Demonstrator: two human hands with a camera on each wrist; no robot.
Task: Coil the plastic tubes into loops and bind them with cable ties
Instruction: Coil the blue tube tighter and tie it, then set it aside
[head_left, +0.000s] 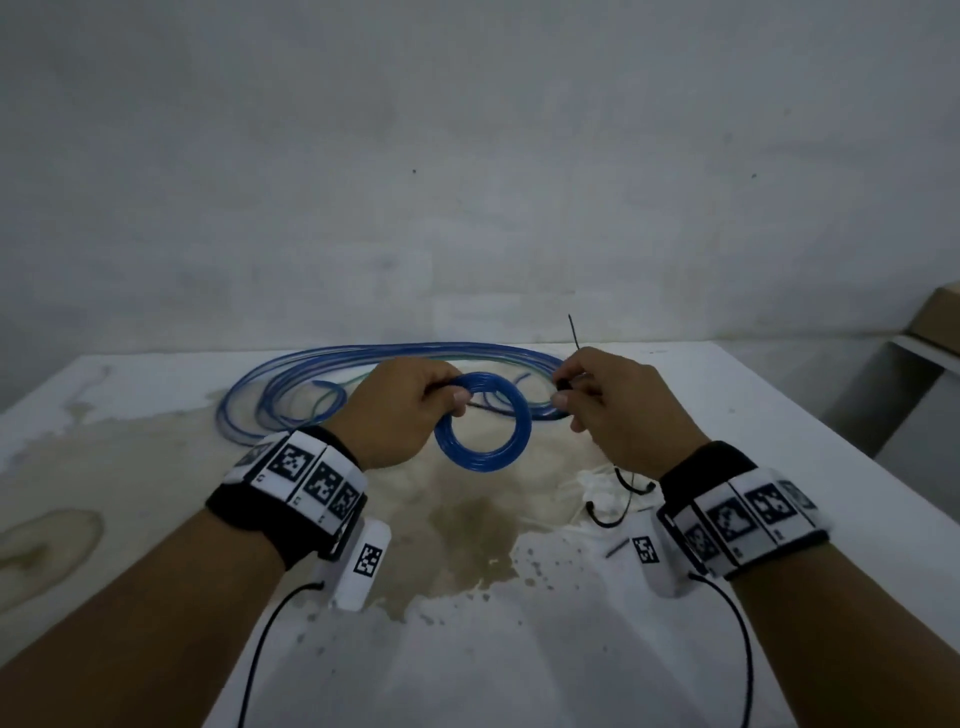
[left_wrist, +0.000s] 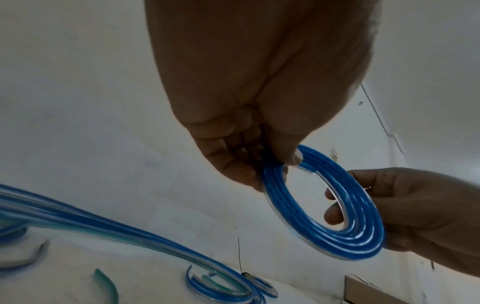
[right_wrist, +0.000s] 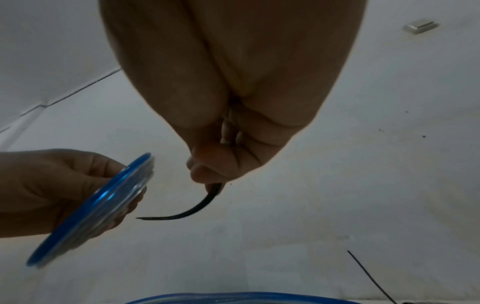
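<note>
- the left hand (head_left: 397, 410) has its thumb and fingers curled round the near-left side of a small blue coil (head_left: 483, 423), holding it up off the white table (head_left: 727, 467) with its ring facing the person.
- the right hand (head_left: 618, 410), just right of the coil, pinches a black cable tie (right_wrist: 189, 211) between thumb and fingertip; its thin tail curves away toward the coil and stops just short of it.
- my read: the coiling of this piece is done and the binding is in hand. the next move calls for the pointed tail to go through the coil's centre, wrap over all the turns, then find the tie's head, while the left hand keeps the turns stacked so they don't spring apart.
- the coil is several turns of glossy, see-through blue plastic tubing lying flat against each other, smooth and springy-looking, forming a neat round ring.
- behind the coil, more loose tubing (head_left: 322, 374) sprawls on the table in wide, slack curves, mostly blue with a greenish strand among it; one black tie tail (head_left: 574, 332) sticks up there.
- nearer than the coil, to its right, spare black ties (head_left: 631, 486) lie bent on the table, whose paint is worn and stained brownish.
</note>
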